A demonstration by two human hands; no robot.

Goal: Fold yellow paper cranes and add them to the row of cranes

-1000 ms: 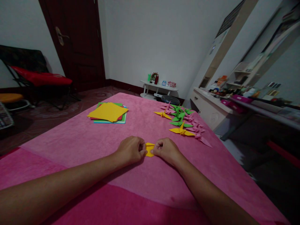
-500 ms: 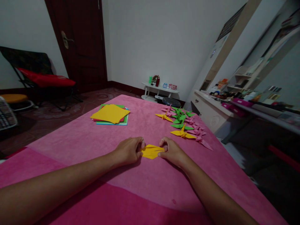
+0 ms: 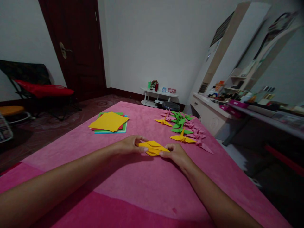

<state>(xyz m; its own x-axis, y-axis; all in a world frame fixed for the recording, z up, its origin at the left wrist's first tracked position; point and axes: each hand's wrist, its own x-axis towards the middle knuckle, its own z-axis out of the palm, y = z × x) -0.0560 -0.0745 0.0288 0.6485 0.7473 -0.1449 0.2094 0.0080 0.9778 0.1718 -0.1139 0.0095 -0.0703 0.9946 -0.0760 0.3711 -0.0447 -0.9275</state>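
"What about the left forearm (image 3: 76, 172)?"
"Bare and slim, narrowing toward the wrist (image 3: 117, 148); the right forearm (image 3: 205, 186) matches."
"And the left hand (image 3: 130, 144)?"
"Bare, like the right hand (image 3: 177, 154)."

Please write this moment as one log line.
left hand: holds folded yellow paper | right hand: holds same paper | nearby: paper stack, origami cranes

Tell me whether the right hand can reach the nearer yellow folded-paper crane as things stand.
Probably yes: the right hand is close to the nearer yellow folded-paper crane, with nothing visible between them, though it holds one end of the folded yellow paper.
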